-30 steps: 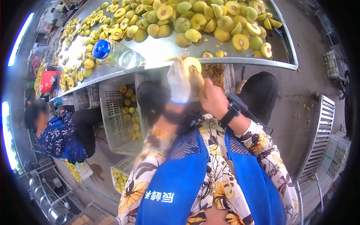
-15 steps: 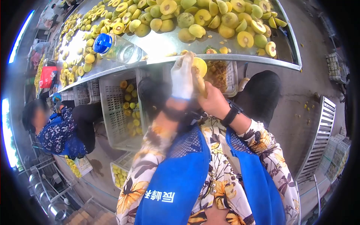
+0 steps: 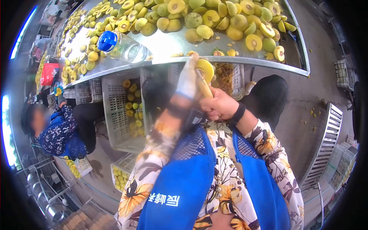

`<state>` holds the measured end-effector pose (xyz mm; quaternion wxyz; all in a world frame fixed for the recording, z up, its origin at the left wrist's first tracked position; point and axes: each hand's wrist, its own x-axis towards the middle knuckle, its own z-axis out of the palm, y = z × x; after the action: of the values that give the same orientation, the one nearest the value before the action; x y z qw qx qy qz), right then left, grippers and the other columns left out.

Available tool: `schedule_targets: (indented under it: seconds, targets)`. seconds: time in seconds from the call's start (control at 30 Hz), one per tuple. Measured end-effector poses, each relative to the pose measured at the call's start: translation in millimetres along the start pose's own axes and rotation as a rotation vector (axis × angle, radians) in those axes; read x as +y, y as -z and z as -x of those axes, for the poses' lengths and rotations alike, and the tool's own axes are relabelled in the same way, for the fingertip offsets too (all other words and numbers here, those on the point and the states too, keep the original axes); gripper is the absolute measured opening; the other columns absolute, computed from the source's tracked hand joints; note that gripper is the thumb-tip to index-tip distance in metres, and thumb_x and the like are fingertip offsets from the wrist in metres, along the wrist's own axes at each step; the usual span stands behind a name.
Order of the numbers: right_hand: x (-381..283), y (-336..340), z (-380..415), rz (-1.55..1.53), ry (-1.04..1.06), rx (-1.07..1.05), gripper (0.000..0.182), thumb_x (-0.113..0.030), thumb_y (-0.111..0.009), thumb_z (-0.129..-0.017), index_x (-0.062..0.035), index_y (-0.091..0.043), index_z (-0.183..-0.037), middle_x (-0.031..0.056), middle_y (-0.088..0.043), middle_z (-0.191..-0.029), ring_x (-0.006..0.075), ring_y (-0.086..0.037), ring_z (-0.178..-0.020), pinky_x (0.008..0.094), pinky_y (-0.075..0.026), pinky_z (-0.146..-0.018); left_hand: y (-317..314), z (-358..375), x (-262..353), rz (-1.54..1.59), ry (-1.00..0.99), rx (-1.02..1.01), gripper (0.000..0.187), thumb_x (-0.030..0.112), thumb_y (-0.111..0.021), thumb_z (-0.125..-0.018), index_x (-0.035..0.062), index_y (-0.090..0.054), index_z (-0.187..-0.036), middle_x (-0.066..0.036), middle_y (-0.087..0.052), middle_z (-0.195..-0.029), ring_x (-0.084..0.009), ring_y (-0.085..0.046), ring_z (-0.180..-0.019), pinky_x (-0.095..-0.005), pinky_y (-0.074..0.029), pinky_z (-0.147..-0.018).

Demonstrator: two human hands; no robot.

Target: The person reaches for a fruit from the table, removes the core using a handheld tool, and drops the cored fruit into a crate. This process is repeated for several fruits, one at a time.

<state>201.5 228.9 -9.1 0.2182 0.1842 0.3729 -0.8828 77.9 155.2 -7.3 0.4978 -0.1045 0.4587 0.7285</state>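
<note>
looking down from the head camera, we grip a halved yellow fruit (image 3: pixel 205 68) in our gloved left hand (image 3: pixel 188 80) just below the metal table (image 3: pixel 168 46) edge; our right hand (image 3: pixel 218 105) clenches a wooden-handled tool (image 3: pixel 204 87) against it.

I read this as a fruit-processing workshop. A long steel table (image 3: pixel 168 46) carries heaps of halved yellow fruit (image 3: pixel 214 19). White slatted plastic crates (image 3: pixel 115 115) of the same fruit stand beneath it on a bare concrete floor (image 3: pixel 306 96). A second worker (image 3: pixel 57 130) in a blue apron sits at the same table, and empty crates (image 3: pixel 343 69) are stacked nearby.
</note>
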Motion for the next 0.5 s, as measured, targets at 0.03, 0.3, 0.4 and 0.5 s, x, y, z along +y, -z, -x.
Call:
schedule_targets:
  seconds: [0.03,0.3,0.4,0.5]
  targets:
    - [-2.3,-1.7,1.7,-0.027,0.026,-0.066,0.026,-0.006,-0.053,-0.079,-0.0061,-0.045,-0.104,0.0002,-0.045,-0.062,0.0069,-0.040,-0.043,0.0215,-0.032,-0.035,3.6,-2.4,3.2,0.098,-0.040,0.018,0.034,0.038,-0.049,-0.086,0.0055,-0.055,-0.096,-0.009,-0.058,-0.078,-0.0203,-0.056,-0.066,-0.0290,-0.046,-0.056]
    - [24.5,42.1,-19.6,1.515,0.322,0.406,0.035,-0.017,-0.051,-0.081,-0.0070,-0.048,-0.114,0.0168,-0.059,-0.085,0.0307,-0.060,-0.070,0.0381,-0.048,-0.062,126.4,56.5,97.4,-0.970,-0.596,0.700,0.039,0.025,-0.068,-0.072,-0.0001,-0.060,-0.101,-0.016,-0.056,-0.109,-0.0307,-0.057,-0.094,-0.0384,-0.045,-0.083]
    - [39.5,46.6,-34.9,1.195,0.423,0.544,0.026,-0.020,-0.064,-0.075,-0.0005,-0.052,-0.088,0.0127,-0.058,-0.063,0.0210,-0.059,-0.051,0.0340,-0.046,-0.052,121.9,59.0,114.2,-1.847,-0.815,0.960,0.037,0.042,-0.060,-0.074,0.0133,-0.064,-0.098,-0.010,-0.059,-0.104,-0.0306,-0.057,-0.093,-0.0381,-0.046,-0.080]
    - [34.0,38.6,-34.8,1.105,0.366,0.529,0.027,-0.021,-0.064,-0.075,-0.0001,-0.052,-0.087,0.0121,-0.058,-0.061,0.0207,-0.059,-0.052,0.0335,-0.046,-0.054,82.0,4.2,109.6,-1.814,-1.055,0.587,0.034,0.036,-0.059,-0.075,0.0125,-0.063,-0.098,-0.012,-0.059,-0.100,-0.0300,-0.058,-0.089,-0.0389,-0.046,-0.077]
